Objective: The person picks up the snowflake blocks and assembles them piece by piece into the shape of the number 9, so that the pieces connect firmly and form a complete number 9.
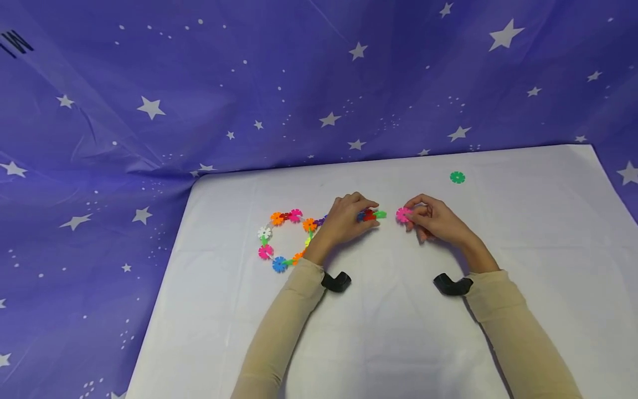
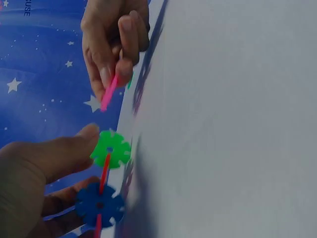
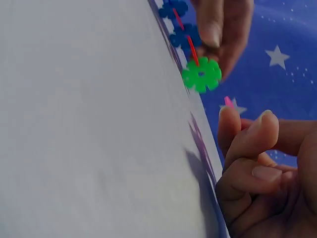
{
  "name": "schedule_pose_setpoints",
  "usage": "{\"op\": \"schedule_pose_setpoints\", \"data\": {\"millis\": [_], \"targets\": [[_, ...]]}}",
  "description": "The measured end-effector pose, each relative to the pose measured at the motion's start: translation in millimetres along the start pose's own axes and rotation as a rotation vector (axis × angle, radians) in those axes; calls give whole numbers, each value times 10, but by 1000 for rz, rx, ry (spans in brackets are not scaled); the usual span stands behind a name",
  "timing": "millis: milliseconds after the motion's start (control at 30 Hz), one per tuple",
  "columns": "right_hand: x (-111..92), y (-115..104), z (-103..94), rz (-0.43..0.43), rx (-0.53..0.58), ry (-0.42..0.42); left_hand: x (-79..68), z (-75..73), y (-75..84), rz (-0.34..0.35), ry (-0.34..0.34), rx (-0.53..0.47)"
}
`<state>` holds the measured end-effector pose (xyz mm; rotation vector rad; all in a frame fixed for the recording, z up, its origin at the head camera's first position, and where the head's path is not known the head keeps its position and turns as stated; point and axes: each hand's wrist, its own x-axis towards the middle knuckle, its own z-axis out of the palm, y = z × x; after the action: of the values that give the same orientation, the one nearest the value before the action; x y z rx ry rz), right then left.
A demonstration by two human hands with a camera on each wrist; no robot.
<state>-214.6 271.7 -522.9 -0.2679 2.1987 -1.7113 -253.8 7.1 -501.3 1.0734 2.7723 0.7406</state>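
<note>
My left hand (image 1: 343,219) grips the end of a chain of notched plastic snowflake discs, with the thumb by the light green end disc (image 2: 112,148). Behind that disc come a red one (image 3: 192,49), seen edge-on, and a blue one (image 2: 100,204). The chain runs left under the hand to a ring of linked discs, among them a white disc (image 1: 264,233) and a lower blue disc (image 1: 279,264). Between thumb and fingers, my right hand (image 1: 441,224) pinches a loose pink snowflake disc (image 1: 403,215). A small gap separates it from the green end disc.
A single green disc (image 1: 457,177) lies near the back of the white-covered table (image 1: 399,343), beyond the right hand. A purple star-patterned cloth (image 1: 279,83) hangs behind the table. Black curved pieces (image 1: 452,285) stick out at both wrists.
</note>
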Motion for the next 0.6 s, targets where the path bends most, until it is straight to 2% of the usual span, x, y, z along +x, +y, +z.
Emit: {"op": "schedule_pose_setpoints", "data": {"millis": [200,367,600], "targets": [[41,3,104,-12,66,-32,69,83,40,-38,40,18],[66,-3,145,4,63,-32,79,105,49,-27,71,4],[72,8,160,25,44,-24,85,126,49,-22,54,-12]]}}
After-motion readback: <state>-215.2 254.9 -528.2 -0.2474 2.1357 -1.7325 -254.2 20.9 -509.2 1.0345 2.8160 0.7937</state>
